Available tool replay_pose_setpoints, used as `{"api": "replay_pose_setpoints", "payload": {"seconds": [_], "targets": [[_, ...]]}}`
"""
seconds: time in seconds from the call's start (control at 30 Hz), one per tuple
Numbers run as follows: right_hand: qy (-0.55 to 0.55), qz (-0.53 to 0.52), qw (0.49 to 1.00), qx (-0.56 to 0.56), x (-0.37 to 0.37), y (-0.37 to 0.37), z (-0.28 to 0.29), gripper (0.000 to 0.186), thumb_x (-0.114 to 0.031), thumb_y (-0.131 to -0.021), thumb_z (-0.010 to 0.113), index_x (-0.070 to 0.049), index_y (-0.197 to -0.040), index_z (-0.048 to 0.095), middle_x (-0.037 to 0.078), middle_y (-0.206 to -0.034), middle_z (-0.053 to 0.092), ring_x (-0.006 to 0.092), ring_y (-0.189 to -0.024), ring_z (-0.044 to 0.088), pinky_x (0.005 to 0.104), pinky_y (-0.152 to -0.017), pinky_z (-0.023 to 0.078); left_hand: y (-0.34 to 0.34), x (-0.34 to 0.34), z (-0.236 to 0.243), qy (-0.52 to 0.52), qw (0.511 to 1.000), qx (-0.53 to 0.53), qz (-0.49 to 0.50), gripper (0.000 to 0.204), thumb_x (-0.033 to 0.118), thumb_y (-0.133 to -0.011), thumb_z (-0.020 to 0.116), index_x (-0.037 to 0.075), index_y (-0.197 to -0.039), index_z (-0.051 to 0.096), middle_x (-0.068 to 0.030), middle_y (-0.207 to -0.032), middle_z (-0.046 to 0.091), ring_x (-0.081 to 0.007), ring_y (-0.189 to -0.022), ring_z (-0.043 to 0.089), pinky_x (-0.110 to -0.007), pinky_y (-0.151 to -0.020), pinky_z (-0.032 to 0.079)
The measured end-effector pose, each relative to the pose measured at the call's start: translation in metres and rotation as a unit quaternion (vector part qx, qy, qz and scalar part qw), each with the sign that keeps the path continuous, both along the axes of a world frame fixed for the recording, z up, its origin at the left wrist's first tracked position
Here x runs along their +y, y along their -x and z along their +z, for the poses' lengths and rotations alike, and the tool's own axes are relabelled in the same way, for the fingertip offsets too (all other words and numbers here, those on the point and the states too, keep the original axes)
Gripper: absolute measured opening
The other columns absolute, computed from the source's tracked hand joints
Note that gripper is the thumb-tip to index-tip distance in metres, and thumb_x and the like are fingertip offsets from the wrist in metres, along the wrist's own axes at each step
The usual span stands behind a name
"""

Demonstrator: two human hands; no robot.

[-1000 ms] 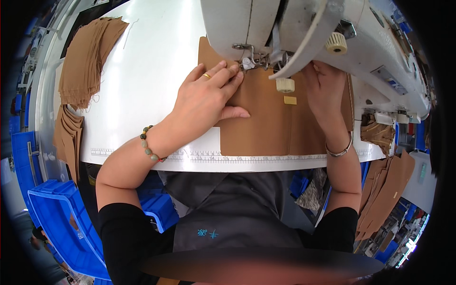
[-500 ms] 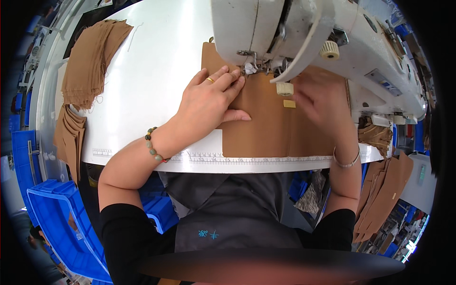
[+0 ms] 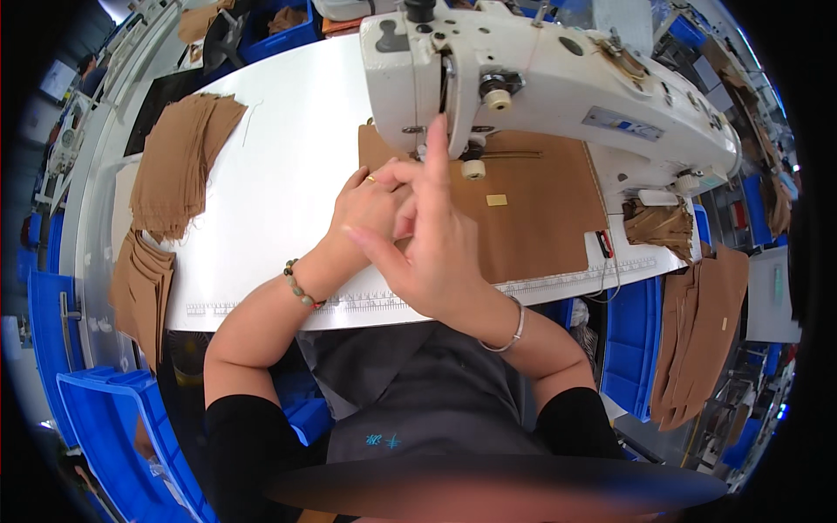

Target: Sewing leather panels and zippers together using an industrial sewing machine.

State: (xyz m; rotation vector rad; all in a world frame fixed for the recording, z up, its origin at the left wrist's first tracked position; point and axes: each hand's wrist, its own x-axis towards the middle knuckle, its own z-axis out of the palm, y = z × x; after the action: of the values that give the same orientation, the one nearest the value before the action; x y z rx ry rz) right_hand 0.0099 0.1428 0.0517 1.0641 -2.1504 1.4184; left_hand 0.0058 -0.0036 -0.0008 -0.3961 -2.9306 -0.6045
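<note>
A brown fabric panel point(image 3: 545, 227) lies flat beneath the head of a white sewing machine point(image 3: 405, 87). It carries a small yellow label point(image 3: 496, 200), and a narrow double line runs across it farther back. My left hand point(image 3: 359, 213), wearing a ring, rests at the panel's left edge near the needle area; its visible fingers look spread, though some are covered. Raised in front of it is my right hand point(image 3: 433, 231), with index finger and thumb stretched apart and nothing visible held. The needle itself is hidden behind this hand and the machine head.
Stacked brown pieces point(image 3: 179, 166) lie at the table's left, with more pieces point(image 3: 139, 283) hanging over that edge. A ruler strip point(image 3: 366, 301) follows the front edge. Red-and-black snips point(image 3: 605, 244) lie right of the panel. Blue crates point(image 3: 105, 383) stand below; brown panels point(image 3: 702, 340) hang at right.
My right hand has moved left from beside the needle area, rising in front of my left hand. The view has shifted, showing more of the machine and uncovering the snips.
</note>
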Motion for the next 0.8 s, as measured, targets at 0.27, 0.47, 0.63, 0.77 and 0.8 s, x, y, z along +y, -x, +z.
{"api": "replay_pose_setpoints", "payload": {"seconds": [0.27,0.47,0.63,0.77,0.8], "targets": [[0.189,0.022,0.981,-0.034,-0.021,-0.011,0.001,0.065,-0.016,-0.092,0.075,0.007,-0.144,0.045,0.007,-0.086,0.063,0.0126,-0.066,0.061,0.0291,-0.060,0.049,-0.005,-0.004,-0.003,-0.027,0.994,0.076,-0.074,0.057,0.032,-0.087,0.066,0.010,-0.140,0.063,-0.0090,-0.146,0.059,-0.0306,-0.141,0.052,-0.052,-0.114,0.042],[0.149,0.054,0.987,0.022,0.004,-0.013,0.002,0.042,-0.007,-0.087,0.077,-0.001,-0.127,0.065,0.002,-0.070,0.059,0.0120,-0.052,0.055,0.0265,-0.051,0.045,-0.006,-0.003,0.001,-0.007,0.993,0.101,-0.061,0.065,0.034,-0.084,0.065,0.004,-0.141,0.060,-0.0148,-0.147,0.057,-0.0328,-0.142,0.051,-0.056,-0.114,0.039],[0.089,0.054,0.992,0.068,0.013,-0.017,0.004,0.045,-0.009,-0.084,0.079,-0.003,-0.127,0.067,0.007,-0.078,0.067,0.0175,-0.058,0.064,0.0301,-0.054,0.051,-0.007,0.002,0.004,0.041,0.992,0.102,-0.066,0.059,0.033,-0.087,0.068,-0.001,-0.135,0.065,-0.0212,-0.142,0.059,-0.0375,-0.136,0.054,-0.047,-0.114,0.042],[0.013,-0.036,0.999,0.038,0.069,-0.016,-0.010,0.034,-0.008,-0.085,0.079,-0.003,-0.119,0.071,0.009,-0.091,0.072,0.0230,-0.072,0.070,0.0329,-0.062,0.055,-0.006,0.009,0.003,0.053,0.986,0.129,-0.086,0.064,0.044,-0.082,0.077,0.001,-0.129,0.069,-0.0139,-0.136,0.064,-0.0334,-0.130,0.060,-0.047,-0.111,0.044],[-0.007,-0.068,0.998,0.012,0.095,-0.011,-0.015,0.028,-0.006,-0.086,0.078,-0.003,-0.114,0.073,0.010,-0.095,0.073,0.0255,-0.078,0.072,0.0343,-0.067,0.057,-0.006,0.011,0.003,0.071,0.986,0.121,-0.085,0.066,0.048,-0.080,0.080,0.003,-0.126,0.071,-0.0102,-0.134,0.067,-0.0314,-0.127,0.062,-0.047,-0.110,0.045]]}}
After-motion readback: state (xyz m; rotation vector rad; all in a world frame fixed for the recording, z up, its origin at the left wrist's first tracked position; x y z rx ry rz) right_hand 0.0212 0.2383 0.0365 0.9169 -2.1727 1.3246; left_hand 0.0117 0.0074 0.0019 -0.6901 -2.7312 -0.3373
